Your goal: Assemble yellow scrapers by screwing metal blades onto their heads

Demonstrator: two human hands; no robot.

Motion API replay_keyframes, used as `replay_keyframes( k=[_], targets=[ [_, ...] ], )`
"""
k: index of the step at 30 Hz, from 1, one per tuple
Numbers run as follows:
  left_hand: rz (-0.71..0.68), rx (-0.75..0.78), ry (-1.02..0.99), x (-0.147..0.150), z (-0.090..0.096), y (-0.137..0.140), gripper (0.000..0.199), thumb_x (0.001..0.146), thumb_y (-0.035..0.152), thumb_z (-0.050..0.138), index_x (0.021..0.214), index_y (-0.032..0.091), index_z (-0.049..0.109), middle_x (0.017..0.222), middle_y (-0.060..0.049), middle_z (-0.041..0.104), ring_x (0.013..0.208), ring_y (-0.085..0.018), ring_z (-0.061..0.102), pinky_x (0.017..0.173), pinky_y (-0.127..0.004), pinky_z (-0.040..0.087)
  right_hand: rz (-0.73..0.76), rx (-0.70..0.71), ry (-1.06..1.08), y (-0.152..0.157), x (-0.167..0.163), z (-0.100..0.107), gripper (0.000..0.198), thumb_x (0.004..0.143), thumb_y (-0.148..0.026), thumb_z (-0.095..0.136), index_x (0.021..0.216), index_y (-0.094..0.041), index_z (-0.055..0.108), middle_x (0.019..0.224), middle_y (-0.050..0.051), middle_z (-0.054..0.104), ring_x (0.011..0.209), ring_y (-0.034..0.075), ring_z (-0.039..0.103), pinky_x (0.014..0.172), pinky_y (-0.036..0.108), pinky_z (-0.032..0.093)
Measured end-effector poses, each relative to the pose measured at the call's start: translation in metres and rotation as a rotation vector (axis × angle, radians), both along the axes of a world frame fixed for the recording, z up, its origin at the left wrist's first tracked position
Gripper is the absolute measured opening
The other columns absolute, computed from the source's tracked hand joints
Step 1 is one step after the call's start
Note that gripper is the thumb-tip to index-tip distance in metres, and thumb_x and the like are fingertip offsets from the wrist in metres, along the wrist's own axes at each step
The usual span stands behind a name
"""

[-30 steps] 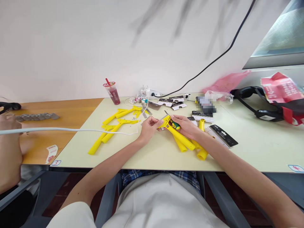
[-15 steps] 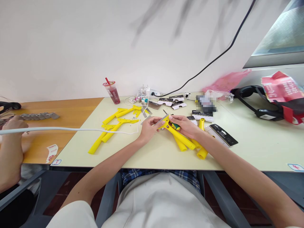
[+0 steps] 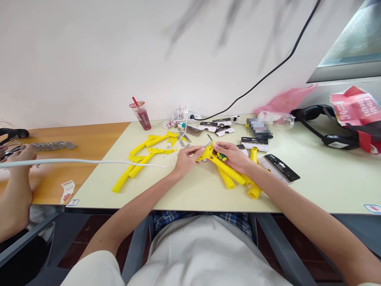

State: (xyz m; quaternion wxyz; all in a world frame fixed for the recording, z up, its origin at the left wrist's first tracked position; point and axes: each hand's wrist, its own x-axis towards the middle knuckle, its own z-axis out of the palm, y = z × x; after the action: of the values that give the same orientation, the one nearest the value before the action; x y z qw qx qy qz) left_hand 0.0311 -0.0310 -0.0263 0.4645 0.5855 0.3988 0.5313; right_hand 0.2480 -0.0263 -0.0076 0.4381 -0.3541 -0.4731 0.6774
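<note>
Above the middle of the table, a yellow scraper [image 3: 225,168] is held between my two hands, its long tubular handle slanting down to the right. My left hand [image 3: 188,159] pinches the left end of its wide head, where a strip of grey metal blade shows along the edge. My right hand [image 3: 233,155] grips the head's other side. Tucked in that same hand is a screwdriver [image 3: 220,157] with a green and yellow handle, its thin shaft pointing up past the head. Beneath and beside the held scraper lie other yellow handles [image 3: 254,192], partly hidden by my right forearm.
Several yellow scraper parts [image 3: 139,167] lie left, near loose metal blades [image 3: 185,137]. Black-and-white packaging cards [image 3: 279,167], a drink cup [image 3: 142,116], a power strip [image 3: 193,115] and a headset [image 3: 324,131] surround them. A white cable [image 3: 104,162] crosses left, near another person's hand [image 3: 25,157].
The scraper head has turned slightly, so more of its yellow face shows and less of the grey blade. My left fingers have shifted a little on it; both hands keep their hold.
</note>
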Motion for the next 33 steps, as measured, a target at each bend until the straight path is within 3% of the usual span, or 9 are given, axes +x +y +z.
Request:
replay_keyframes(
  k=[6,11,21,27,33],
  targets=[
    [-0.052,-0.011,0.002,-0.0043,-0.0001,0.0015,0.050,0.082,0.058,0.088,0.116,0.022,0.089,0.115,-0.009,0.085,0.092,-0.025,0.080,0.063,-0.031,0.068,-0.016,0.038,-0.008,0.0018,0.0016,-0.0018,0.040,0.077,-0.058,0.097,0.093,-0.024,0.083,0.086,-0.001,0.067,0.076,0.013,0.064,0.074,0.025,0.060],
    [-0.132,-0.024,0.001,-0.0079,0.0030,0.0005,0.055,0.085,0.060,0.086,0.122,0.020,0.087,0.101,-0.010,0.086,0.077,-0.024,0.082,0.063,-0.033,0.068,-0.022,0.063,-0.022,0.0019,0.0019,-0.0020,0.038,0.080,-0.059,0.094,0.093,-0.025,0.083,0.087,-0.001,0.069,0.076,0.013,0.063,0.073,0.025,0.056],
    [-0.146,0.045,-0.011,-0.0062,0.0012,0.0010,0.062,0.084,0.067,0.085,0.121,0.017,0.085,0.089,-0.008,0.084,0.065,-0.021,0.078,0.069,-0.039,0.070,0.004,0.033,-0.048,0.0006,-0.0014,0.0001,0.040,0.081,-0.063,0.092,0.096,-0.027,0.083,0.094,0.003,0.075,0.083,0.019,0.069,0.084,0.037,0.068],
    [-0.106,0.048,-0.036,-0.0055,-0.0021,0.0052,0.063,0.081,0.068,0.087,0.115,0.015,0.086,0.088,-0.009,0.083,0.063,-0.020,0.076,0.068,-0.040,0.070,-0.047,-0.042,-0.181,-0.0010,-0.0041,-0.0009,0.054,0.072,-0.076,0.092,0.091,-0.026,0.081,0.098,0.007,0.076,0.083,0.023,0.068,0.066,0.040,0.070],
    [-0.091,0.060,-0.041,-0.0068,0.0011,0.0035,0.057,0.082,0.063,0.088,0.115,0.018,0.087,0.098,-0.009,0.085,0.069,-0.022,0.079,0.075,-0.042,0.071,-0.002,-0.006,-0.210,-0.0042,-0.0042,0.0016,0.051,0.078,-0.074,0.088,0.095,-0.026,0.083,0.094,0.008,0.078,0.081,0.024,0.071,0.059,0.035,0.067]
  ],
)
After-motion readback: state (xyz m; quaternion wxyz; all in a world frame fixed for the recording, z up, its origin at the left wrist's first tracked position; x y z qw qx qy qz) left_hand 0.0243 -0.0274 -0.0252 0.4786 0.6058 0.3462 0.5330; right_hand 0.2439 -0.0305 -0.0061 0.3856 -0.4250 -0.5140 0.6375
